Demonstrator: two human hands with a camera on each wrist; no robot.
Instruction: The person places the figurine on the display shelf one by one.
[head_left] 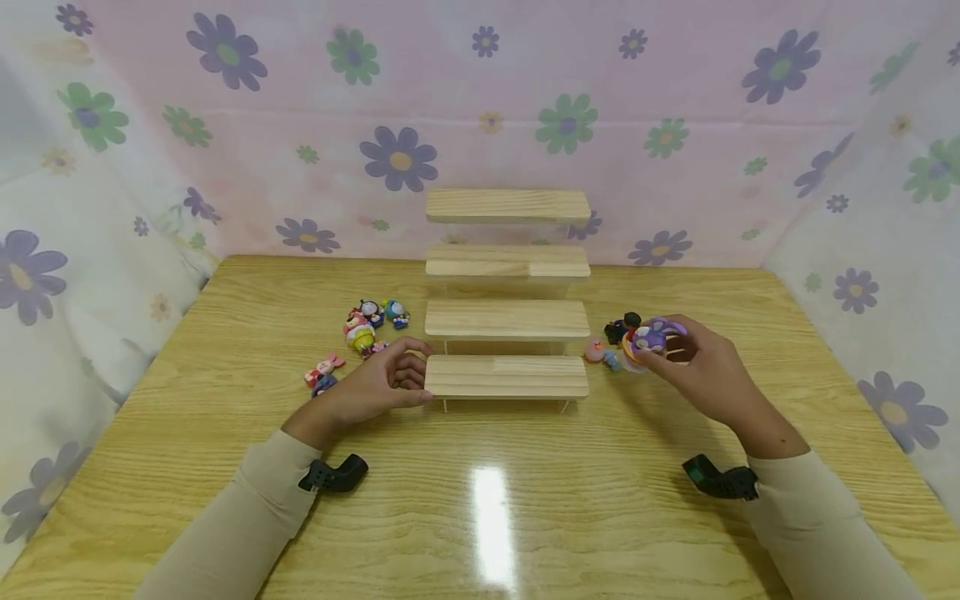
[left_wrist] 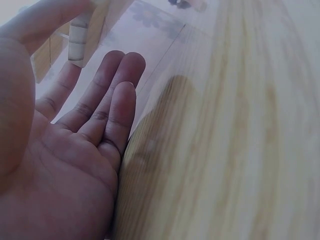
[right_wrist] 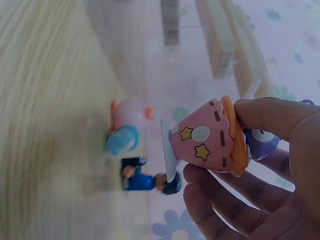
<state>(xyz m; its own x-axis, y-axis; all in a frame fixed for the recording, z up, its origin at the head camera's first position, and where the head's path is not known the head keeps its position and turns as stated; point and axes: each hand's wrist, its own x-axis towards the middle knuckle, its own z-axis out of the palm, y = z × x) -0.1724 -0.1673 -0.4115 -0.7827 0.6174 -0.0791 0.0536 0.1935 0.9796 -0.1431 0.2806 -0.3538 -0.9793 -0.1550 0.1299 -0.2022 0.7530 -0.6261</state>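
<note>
A wooden step shelf (head_left: 507,377) with several tiers stands mid-table. My left hand (head_left: 382,379) holds the left end of its lowest tier, thumb at the front corner and index finger at the back; the other fingers curl loosely beside it. In the left wrist view the shelf's end (left_wrist: 77,42) lies between thumb and index finger. My right hand (head_left: 701,367) pinches a purple figurine (head_left: 649,338) with long ears, right of the shelf. Its pink, star-marked cup-shaped base (right_wrist: 202,137) has an orange rim and faces left in the right wrist view, above the table.
By the right hand lie a dark-haired figurine (head_left: 624,327), a pink figurine (head_left: 594,351) and a small blue one (head_left: 612,361). Left of the shelf are several figurines, among them a yellow-based one (head_left: 363,337) and a red-and-pink one (head_left: 324,367). Flowered cloth (head_left: 480,100) hangs behind.
</note>
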